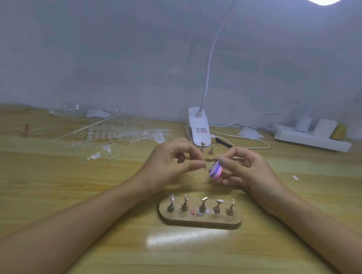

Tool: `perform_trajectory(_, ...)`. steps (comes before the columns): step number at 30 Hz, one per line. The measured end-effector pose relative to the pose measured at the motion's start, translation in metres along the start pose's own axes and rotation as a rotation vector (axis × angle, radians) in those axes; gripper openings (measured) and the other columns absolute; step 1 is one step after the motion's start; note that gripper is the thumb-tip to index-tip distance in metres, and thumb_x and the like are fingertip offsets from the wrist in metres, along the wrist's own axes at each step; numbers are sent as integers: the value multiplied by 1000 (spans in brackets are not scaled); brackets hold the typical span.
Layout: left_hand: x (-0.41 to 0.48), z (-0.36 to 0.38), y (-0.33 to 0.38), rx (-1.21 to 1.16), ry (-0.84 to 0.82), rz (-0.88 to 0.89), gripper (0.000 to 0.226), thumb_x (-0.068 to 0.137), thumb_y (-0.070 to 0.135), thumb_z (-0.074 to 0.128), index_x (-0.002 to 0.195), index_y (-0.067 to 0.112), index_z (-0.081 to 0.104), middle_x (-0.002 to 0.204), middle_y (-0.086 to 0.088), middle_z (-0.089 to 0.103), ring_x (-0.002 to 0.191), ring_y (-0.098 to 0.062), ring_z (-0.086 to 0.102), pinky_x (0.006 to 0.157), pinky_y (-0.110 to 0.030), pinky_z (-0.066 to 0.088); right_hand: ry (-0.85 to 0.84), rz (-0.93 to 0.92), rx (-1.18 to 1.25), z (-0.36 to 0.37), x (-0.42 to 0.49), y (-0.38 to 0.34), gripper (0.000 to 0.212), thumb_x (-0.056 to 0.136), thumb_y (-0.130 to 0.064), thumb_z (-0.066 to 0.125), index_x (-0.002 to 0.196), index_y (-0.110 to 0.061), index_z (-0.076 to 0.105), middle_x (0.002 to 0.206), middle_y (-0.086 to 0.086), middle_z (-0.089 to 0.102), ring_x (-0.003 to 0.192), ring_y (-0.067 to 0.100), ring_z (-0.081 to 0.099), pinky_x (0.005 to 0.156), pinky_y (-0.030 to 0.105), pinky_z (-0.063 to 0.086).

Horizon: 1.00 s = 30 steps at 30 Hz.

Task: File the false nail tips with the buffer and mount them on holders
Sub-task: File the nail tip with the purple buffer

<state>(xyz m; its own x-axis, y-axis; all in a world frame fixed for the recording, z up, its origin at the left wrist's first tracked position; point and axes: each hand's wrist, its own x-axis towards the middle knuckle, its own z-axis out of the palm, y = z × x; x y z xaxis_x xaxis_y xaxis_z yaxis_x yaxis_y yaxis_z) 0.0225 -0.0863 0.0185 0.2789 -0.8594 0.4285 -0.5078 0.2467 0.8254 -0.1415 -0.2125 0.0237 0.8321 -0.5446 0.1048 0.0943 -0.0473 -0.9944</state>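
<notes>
Left hand (170,159): fingers (198,164) pinch a small clear tip (202,172), barely discernible, held above the worktop (67,182). Right hand (244,168): fingers curled round the pink-and-purple buffer (216,170), just beside the tip. Stand (200,221) with five holders (203,206) sits nearer the person, between the forearms. Tip strips (123,135) lie at rear left.

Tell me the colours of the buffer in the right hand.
The buffer shows purple, white and pink stripes; head view.
</notes>
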Motion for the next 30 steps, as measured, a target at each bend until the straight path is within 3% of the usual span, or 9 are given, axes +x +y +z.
perform_trajectory(3,-1,2,2,69,-59,30,15,79,12,79,73,24,72,80,-1,62,67,-11,46,66,-21,41,-69,-6,-82,2,-2,1,21,75,-26,77,82,-9,67,84,20,74,70,24,73,59,24,57)
perform_trajectory(5,-1,2,2,62,-62,31,15,79,13,79,73,24,72,83,-6,63,68,-12,46,65,-18,40,15,-10,-49,1,0,2,24,72,-28,77,80,-10,65,84,20,74,68,23,73,57,21,56)
perform_trajectory(7,-1,1,1,39,-19,17,15,79,13,79,73,25,72,84,-5,64,68,-10,47,66,-16,40,55,-10,5,-1,1,1,26,70,-28,77,81,-8,62,84,21,74,66,21,72,56,20,55)
perform_trajectory(10,-1,1,0,64,-31,37,13,79,13,79,74,23,73,82,-1,63,67,-13,48,66,-19,41,-59,12,-64,1,-1,1,20,73,-23,77,82,-8,67,84,20,74,68,23,73,58,23,57)
perform_trajectory(14,0,2,-2,34,-36,45,10,79,15,79,75,21,73,82,-1,63,68,-17,49,67,-19,41,55,-1,-13,-1,2,1,22,70,-26,77,81,-9,67,85,21,74,69,24,72,58,21,57)
perform_trajectory(17,1,1,-2,45,-26,37,10,80,13,79,75,20,73,83,-3,64,70,-21,51,67,-20,42,-4,14,-63,1,0,1,24,71,-25,78,83,-8,68,85,21,74,70,23,72,59,24,57)
perform_trajectory(21,0,1,0,36,-61,27,8,79,13,79,76,18,74,84,-6,65,69,-12,52,69,-22,45,90,-11,-19,0,1,2,22,69,-27,78,80,-11,68,84,20,74,67,22,72,57,22,57)
perform_trajectory(25,0,2,1,45,-50,20,9,78,12,79,75,19,74,84,-8,65,68,-8,51,70,-23,45,-31,0,-90,2,-1,2,21,70,-28,80,80,-12,70,86,20,74,74,27,73,65,29,60)
perform_trajectory(30,-1,1,1,49,-52,22,11,76,15,81,74,23,74,83,-5,65,68,-6,51,68,-19,45,70,0,-21,-2,2,2,28,69,-28,79,83,-8,66,84,20,74,70,24,72,57,22,56)
